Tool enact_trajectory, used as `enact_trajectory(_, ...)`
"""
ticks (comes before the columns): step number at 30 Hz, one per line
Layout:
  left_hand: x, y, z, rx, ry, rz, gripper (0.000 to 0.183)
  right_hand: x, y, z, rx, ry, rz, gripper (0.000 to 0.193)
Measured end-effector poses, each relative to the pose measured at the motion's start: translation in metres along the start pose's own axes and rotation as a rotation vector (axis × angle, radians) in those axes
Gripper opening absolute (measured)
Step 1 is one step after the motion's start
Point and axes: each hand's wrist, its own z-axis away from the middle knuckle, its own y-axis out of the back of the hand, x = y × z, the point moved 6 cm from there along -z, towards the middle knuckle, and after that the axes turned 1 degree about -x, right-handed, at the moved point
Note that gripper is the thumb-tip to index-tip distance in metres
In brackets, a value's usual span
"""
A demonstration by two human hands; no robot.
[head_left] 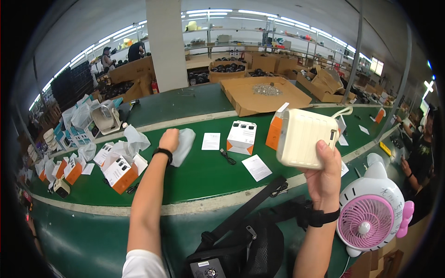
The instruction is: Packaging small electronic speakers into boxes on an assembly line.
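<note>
My right hand (323, 173) grips a cream-coloured, block-shaped device (303, 139) with rounded corners, ribbed sides and a dark port. A pale cord loop sticks out of its top right corner. It is raised above the belt, thumb on its near face. Over the green belt, my left hand (169, 140) is closed at the edge of a translucent white plastic bag (184, 146). A white and orange box (241, 137) stands between the hands. Near it lie a short black cable (227, 157) and two printed sheets (257, 167). Behind the device is another orange box (274, 129).
Several boxes (121, 173) and plastic bags crowd the belt at left. A cardboard tray (264, 95) with small clear pieces lies beyond the belt. A black bag (250, 238) sits closest to me, a pink and white fan (371, 211) at right. Another person (422, 148) is at far right.
</note>
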Motion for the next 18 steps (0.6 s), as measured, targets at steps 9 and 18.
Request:
enact_trajectory(9, 0.198, 0.22, 0.192, 0.315, -0.718, 0.514, 0.02, 0.017, -0.078, 0.039, 0.014, 0.135, -0.134, 0.046)
enact_trajectory(18, 0.19, 0.224, 0.216, 0.006, -0.588, 1.029, 0.009, -0.019, -0.077, 0.074, -0.309, 0.257, 0.667, 0.05)
